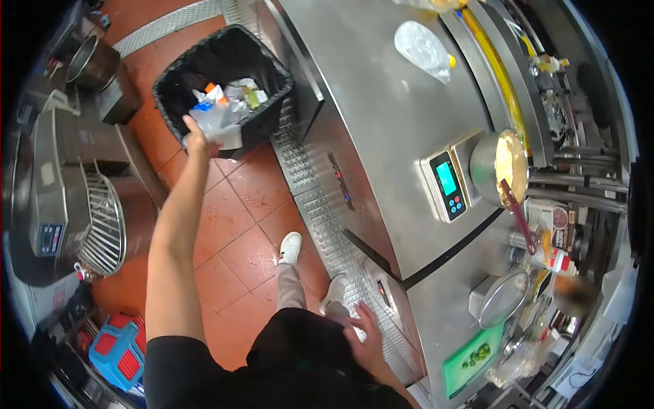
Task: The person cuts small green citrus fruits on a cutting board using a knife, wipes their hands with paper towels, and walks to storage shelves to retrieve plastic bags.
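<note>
My left hand (197, 139) reaches out over the near edge of a black-lined trash bin (178, 76). Its fingers are closed on a translucent whitish plastic container (221, 129); the exact kind is hard to make out. Crumpled plastic and paper waste (246, 95) lies inside the bin, with orange and blue bits among it. My right hand (366, 339) is low beside my body, close to the counter front. Its fingers are apart and nothing shows in them.
A steel counter (368, 123) runs along the right, carrying a digital scale (446, 184), a metal bowl (487, 167) with a dark red spatula (519, 218), a plastic bag (422, 49) and a green cutting board (453, 371). A steel mixer (71, 184) stands at the left.
</note>
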Motion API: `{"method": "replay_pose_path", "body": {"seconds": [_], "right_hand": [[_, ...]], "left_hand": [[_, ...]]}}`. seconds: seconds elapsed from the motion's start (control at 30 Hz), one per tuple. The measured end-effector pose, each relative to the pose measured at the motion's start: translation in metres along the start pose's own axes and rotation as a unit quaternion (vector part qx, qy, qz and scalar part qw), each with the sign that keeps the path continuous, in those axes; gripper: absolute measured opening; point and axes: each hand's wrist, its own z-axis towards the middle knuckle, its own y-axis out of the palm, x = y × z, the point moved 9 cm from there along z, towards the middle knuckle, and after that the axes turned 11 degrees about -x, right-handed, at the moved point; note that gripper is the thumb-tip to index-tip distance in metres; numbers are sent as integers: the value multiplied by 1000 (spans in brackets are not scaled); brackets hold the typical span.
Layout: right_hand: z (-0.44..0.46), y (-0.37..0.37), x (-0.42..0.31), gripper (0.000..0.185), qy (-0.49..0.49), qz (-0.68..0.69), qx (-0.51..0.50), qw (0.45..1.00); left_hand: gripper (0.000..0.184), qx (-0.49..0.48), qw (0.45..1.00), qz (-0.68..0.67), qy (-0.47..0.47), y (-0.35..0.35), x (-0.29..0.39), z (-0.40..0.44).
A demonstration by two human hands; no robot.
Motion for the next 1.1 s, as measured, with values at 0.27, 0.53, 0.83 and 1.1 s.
{"method": "replay_pose_path", "body": {"seconds": [0.27, 0.53, 0.83, 1.1], "right_hand": [[-106, 24, 176, 31, 314, 315, 49, 894], [-196, 33, 247, 26, 420, 122, 43, 898], [-461, 80, 316, 30, 580, 363, 159, 712], [-673, 6, 444, 24, 753, -65, 131, 641]], "left_hand": [[80, -19, 645, 732, 217, 79, 19, -13], [43, -27, 446, 796, 409, 38, -69, 82], [73, -83, 392, 901, 165, 17, -189, -106], [45, -1, 436, 881, 186, 9, -227, -297]]}}
